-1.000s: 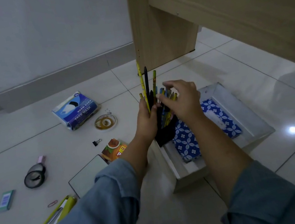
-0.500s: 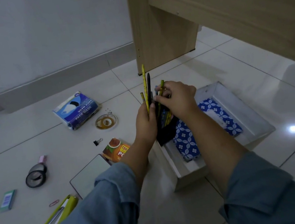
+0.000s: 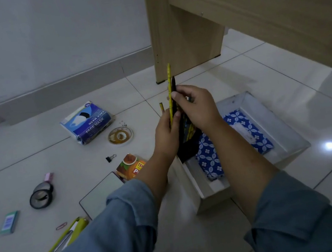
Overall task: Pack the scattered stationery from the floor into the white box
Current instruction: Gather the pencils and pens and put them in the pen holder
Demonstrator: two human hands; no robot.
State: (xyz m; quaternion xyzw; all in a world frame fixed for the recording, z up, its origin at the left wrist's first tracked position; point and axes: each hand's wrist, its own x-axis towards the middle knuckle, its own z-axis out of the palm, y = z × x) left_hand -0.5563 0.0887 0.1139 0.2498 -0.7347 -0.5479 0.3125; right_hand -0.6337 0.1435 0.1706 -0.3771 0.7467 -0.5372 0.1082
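Note:
Both hands hold a bundle of pencils and pens (image 3: 170, 89) upright over the near-left end of the white box (image 3: 280, 125). My left hand (image 3: 165, 134) grips the bundle from the left at mid-length. My right hand (image 3: 197, 107) closes over its upper part, thumb on a yellow pencil and a black pen. The lower ends reach into a black holder (image 3: 188, 146) at the box's corner. A blue flowered packet (image 3: 210, 158) lies inside the box.
Scattered on the tiles to the left: a face mask pack (image 3: 86, 122), clear tape roll (image 3: 120, 135), binder clip (image 3: 110, 157), orange carton (image 3: 130, 165), small mirror (image 3: 101, 195), black tape roll (image 3: 41, 195), green stapler (image 3: 68, 234), teal staple box (image 3: 9, 222), paper clip (image 3: 61, 226). A wooden desk leg (image 3: 178, 35) stands behind.
My right hand moved from the tops of the shorter pens up and left onto the tall yellow pencil and black pen, pressing the bundle together. The bundle stands closer and straighter.

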